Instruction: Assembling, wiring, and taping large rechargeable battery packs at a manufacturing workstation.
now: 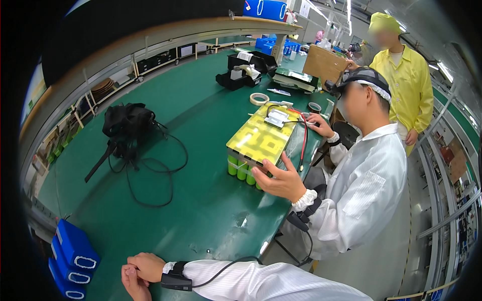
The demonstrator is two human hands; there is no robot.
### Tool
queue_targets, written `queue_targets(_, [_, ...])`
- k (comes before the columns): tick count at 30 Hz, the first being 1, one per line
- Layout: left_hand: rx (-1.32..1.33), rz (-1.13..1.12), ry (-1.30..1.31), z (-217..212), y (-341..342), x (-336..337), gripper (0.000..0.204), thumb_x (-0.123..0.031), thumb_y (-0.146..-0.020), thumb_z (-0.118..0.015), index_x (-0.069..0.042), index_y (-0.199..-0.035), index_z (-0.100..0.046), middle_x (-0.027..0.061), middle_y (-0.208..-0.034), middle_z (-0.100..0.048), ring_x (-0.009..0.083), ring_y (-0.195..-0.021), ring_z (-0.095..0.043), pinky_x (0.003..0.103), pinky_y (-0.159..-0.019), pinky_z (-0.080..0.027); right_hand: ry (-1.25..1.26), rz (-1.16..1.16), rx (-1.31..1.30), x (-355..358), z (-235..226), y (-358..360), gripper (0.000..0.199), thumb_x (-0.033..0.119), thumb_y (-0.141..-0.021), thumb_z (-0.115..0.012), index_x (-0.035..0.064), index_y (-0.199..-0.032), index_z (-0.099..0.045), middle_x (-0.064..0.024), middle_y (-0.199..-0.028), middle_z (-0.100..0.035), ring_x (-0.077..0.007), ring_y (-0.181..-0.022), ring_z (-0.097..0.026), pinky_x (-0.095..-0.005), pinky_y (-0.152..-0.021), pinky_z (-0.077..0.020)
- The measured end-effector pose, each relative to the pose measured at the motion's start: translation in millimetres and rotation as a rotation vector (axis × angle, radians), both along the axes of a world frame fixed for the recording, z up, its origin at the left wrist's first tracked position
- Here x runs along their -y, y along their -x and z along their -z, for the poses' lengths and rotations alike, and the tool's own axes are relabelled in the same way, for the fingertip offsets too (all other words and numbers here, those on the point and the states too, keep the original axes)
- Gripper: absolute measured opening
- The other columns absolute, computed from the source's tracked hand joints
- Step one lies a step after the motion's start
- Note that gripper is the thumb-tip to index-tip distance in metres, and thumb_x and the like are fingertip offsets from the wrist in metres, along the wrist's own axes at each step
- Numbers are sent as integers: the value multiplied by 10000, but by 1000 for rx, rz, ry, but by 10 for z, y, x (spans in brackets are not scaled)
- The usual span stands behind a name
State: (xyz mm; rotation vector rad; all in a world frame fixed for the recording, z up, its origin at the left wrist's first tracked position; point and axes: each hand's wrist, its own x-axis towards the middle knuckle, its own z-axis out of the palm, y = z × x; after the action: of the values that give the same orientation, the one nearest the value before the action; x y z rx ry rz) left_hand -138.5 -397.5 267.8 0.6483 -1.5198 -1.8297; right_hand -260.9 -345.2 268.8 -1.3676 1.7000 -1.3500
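Note:
My right hand [149,266] and my left hand [131,285] rest together on the near edge of the green table [201,210], fingers folded over each other with nothing in them. A black wrist device with a cable [176,281] sits on my right white sleeve. Across the table a co-worker in a white coat [366,185] steadies a battery pack [261,138] of green cells under a yellow sheet. One of that person's hands [281,180] is at its near end and the other [320,125] at its far end. Red and black wires [304,135] run off the pack.
A black bag with loose cables [128,125] lies mid-table to the left. Blue wrapped packs [73,256] are stacked at the near left edge. A tape roll [259,99], black trays [246,70] and a cardboard box [324,65] stand farther back. A person in yellow [404,85] stands behind the co-worker.

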Motion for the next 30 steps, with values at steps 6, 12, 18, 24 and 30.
queue_targets(6, [20,-31,6,7,38,-15,223,-299,-1005,-521,-95,-919,-497,-55,-630,-449,15,-487,-389,180,-410,-268,-2,4,6,-7,15,9,202,228,-868,-561,28,-867,-577,-169,-820,-665,-395,-782,-639,-486,-661,-498])
queue_targets(12, [134,-43,-11,-210,57,-130,255,-305,-1018,-513,-73,-930,-573,-26,-716,-496,50,-565,-388,213,-519,-292,21,27,-46,40,126,9,200,215,-873,-553,17,-859,-572,-177,-827,-662,-405,-780,-633,-486,-656,-495])
queue_targets(18, [150,-24,35,-221,5,-88,281,-323,-1023,-500,-72,-915,-566,-32,-711,-472,48,-578,-390,215,-531,-298,23,21,6,50,79,-32,195,210,-872,-564,16,-858,-567,-195,-789,-647,-416,-762,-629,-482,-647,-487])
queue_targets(24, [130,-38,-8,-223,33,-121,250,-294,-1020,-513,-67,-937,-579,-34,-703,-465,43,-568,-367,220,-522,-281,50,24,7,-5,80,18,160,188,-861,-561,29,-863,-568,-182,-769,-649,-397,-729,-638,-469,-628,-488])
queue_targets(30, [227,-185,293,26,-23,66,167,-206,-971,-554,-44,-1013,-548,-37,-753,-530,19,-551,-417,179,-457,-277,105,57,-18,-44,10,21,182,210,-856,-590,33,-894,-582,-152,-739,-651,-368,-674,-636,-457,-609,-489])
